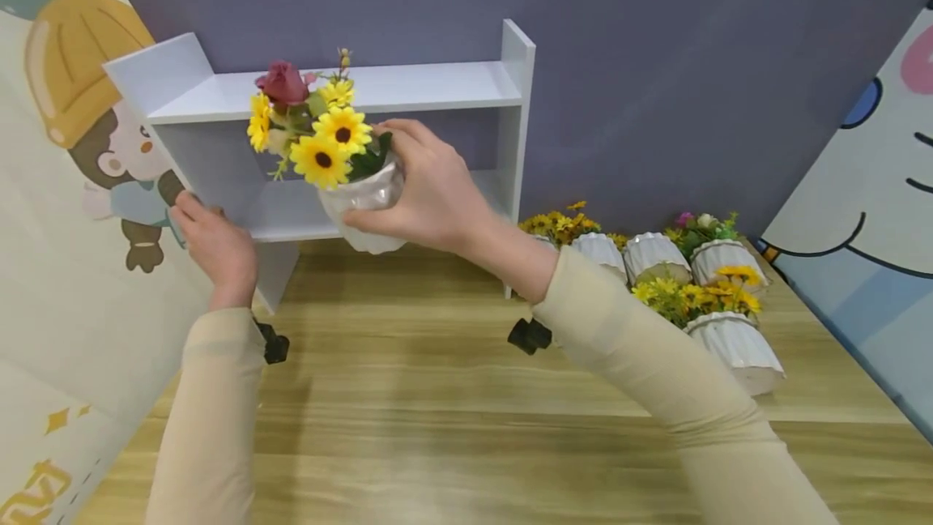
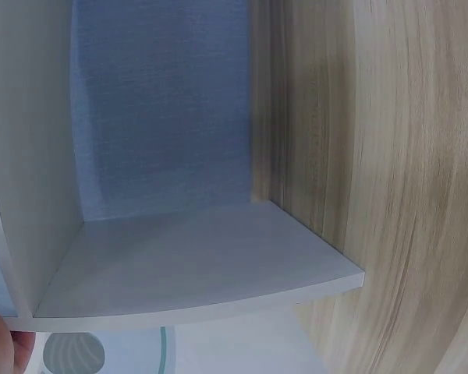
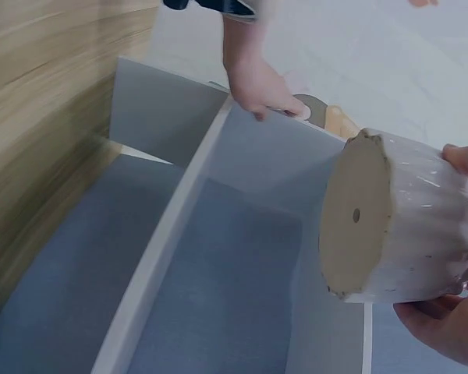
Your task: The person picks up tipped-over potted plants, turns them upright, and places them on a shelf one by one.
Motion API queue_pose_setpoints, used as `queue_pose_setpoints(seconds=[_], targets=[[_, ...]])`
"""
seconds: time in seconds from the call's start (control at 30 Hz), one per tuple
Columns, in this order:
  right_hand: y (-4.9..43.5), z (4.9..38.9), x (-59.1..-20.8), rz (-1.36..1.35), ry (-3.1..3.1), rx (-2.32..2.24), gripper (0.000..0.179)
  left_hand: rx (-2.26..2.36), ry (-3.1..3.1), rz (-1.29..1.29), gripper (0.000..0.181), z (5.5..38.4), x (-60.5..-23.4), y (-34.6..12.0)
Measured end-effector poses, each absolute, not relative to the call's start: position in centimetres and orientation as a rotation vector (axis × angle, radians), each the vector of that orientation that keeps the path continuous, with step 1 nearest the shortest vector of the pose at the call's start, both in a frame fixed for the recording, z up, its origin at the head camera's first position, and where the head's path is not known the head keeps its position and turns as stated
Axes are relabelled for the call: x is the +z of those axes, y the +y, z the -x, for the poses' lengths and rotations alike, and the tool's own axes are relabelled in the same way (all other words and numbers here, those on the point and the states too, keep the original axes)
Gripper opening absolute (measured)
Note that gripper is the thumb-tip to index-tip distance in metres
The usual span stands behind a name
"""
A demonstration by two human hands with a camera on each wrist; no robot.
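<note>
At far left, a person's right hand (image 1: 440, 189) clamps a flowerpot (image 1: 362, 202), likely slippery and breakable, best cupped below its flowers (image 1: 341, 130); the left hand (image 1: 221, 248) grips a shelf (image 1: 437, 87).

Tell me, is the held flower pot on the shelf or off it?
Off. The right hand holds the white pot in front of the shelf, and the right wrist view shows its bare bottom, resting on nothing.

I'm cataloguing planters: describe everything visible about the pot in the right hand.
The pot is glossy white, fluted and ceramic-looking, its bare beige underside pierced by a small hole. Yellow flowers, a dark red rose and green leaves fill it. It seems slightly tilted, held before the white shelf unit by the right hand.
</note>
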State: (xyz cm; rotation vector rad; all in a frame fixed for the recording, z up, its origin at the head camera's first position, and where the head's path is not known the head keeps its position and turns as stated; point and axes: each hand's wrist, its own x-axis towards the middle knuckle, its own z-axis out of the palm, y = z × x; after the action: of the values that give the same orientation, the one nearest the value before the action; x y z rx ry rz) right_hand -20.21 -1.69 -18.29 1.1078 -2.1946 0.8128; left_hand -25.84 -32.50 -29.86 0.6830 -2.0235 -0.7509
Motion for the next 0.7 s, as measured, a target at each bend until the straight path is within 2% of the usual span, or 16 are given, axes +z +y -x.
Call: queue_pose_setpoints(seconds=[0.23, 0.4, 0.7], targets=[[-3.2, 20.8, -16.1, -1.016, -2.285, 0.817, 0.078, -0.743, -2.012, -0.683, 0.034, 26.0, -29.8, -32.5], [-4.1, 21.1, -14.8, -0.958, -2.324, 0.818, 0.072, -0.728, -1.986, -0.654, 0.034, 25.9, -29.8, -32.6], [-5.3, 22.1, -12.9, -0.898, -2.322, 0.811, 0.076, -0.719, -1.986, -0.670, 0.035, 25.9, -29.9, -32.7]])
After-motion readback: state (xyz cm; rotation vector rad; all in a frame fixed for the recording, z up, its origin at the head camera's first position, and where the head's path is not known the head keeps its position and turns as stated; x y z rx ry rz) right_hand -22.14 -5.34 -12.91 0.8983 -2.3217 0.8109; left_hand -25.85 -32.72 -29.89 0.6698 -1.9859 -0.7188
